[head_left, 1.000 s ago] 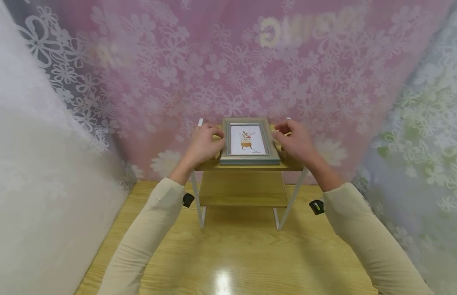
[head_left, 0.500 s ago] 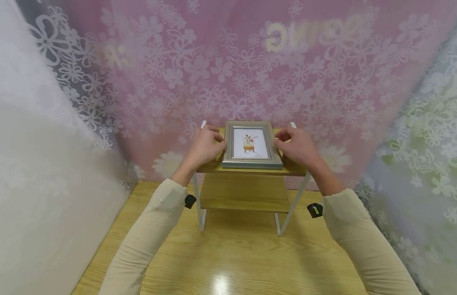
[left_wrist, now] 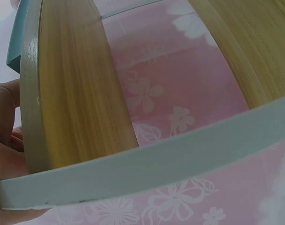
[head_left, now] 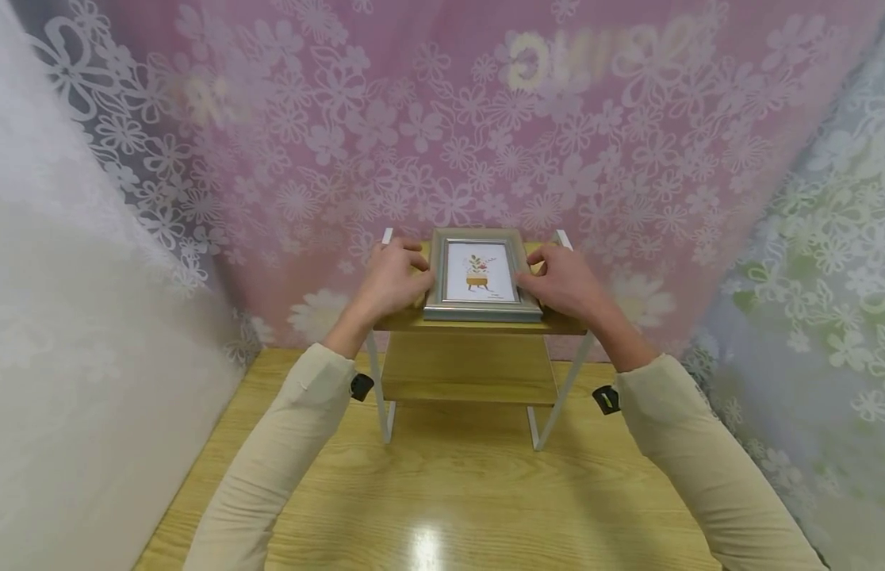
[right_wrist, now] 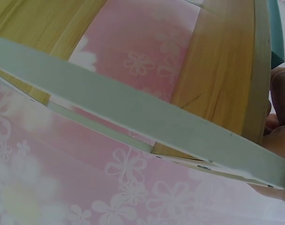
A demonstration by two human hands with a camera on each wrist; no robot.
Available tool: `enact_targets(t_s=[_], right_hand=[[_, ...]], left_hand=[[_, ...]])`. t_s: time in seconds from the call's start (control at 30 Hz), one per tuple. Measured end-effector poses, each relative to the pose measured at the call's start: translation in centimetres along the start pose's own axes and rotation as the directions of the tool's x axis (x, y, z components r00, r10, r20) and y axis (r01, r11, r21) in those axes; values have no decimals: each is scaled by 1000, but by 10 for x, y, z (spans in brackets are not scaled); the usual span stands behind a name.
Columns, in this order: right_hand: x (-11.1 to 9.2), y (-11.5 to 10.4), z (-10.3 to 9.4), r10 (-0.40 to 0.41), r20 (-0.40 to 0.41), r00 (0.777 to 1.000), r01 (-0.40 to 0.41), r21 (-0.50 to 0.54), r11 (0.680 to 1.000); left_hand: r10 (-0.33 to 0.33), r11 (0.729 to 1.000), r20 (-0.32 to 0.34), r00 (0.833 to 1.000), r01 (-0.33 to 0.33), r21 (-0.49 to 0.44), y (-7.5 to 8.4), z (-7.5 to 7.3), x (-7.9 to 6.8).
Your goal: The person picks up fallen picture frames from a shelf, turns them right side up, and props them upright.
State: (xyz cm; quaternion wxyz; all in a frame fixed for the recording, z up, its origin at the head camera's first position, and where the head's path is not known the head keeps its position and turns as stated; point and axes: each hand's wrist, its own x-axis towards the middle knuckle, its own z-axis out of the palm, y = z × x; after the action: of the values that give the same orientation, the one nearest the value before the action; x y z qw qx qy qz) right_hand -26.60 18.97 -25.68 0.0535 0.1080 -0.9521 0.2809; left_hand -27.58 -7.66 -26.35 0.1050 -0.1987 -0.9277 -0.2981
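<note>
A picture frame (head_left: 483, 313) with a silvery border and a potted-plant print lies face up on the small wooden side table (head_left: 407, 325). At its left edge, my left hand (head_left: 394, 277) has bent fingers, with thumb and fingertips against the side. Opposite, my right hand (head_left: 565, 284) grips the right edge, its thumb lapping over the border. From the left wrist, a teal corner of the picture frame (left_wrist: 17, 44) juts past the tabletop edge beside my fingers. The right wrist view has the picture frame's other corner (right_wrist: 275, 35) just above my fingers. Most fingertips are hidden.
The table has a lower shelf (head_left: 471, 369) and white metal legs (head_left: 567, 388). Behind it hangs a pink flowered cloth (head_left: 442, 143). White cloth (head_left: 93, 317) closes off the left side and a pale flowered cloth (head_left: 835, 301) the right. The floor (head_left: 428, 484) is wood-patterned.
My right hand has come left onto the frame's edge, its thumb now over the border. The left hand stays by the left edge. The view shifts slightly; the frame stays on the table.
</note>
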Motion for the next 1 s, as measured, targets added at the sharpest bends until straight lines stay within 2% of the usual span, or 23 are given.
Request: enact_targets(t_s=[0.3,0.47,0.6,0.8,1.0], right_hand=[[3,-2,4,7,40,999,-5,-32,999],[3,-1,2,0,1,1000,0,-26,1000],[2,2,-1,-17,-23,1000,16,-36,999],[2,1,-4,-38,-37,999,36,-46,998],[5,2,1,-27,-45,999,24,-49,999]], left_hand=[[4,999,29,1000,-6,48,1,0,1],[21,998,32,999,-23,64,4,0,2],[43,998,45,998,-45,39,5,1,1],[38,999,52,998,-38,-4,4,0,2],[36,999,80,996,-35,-16,0,-1,3]])
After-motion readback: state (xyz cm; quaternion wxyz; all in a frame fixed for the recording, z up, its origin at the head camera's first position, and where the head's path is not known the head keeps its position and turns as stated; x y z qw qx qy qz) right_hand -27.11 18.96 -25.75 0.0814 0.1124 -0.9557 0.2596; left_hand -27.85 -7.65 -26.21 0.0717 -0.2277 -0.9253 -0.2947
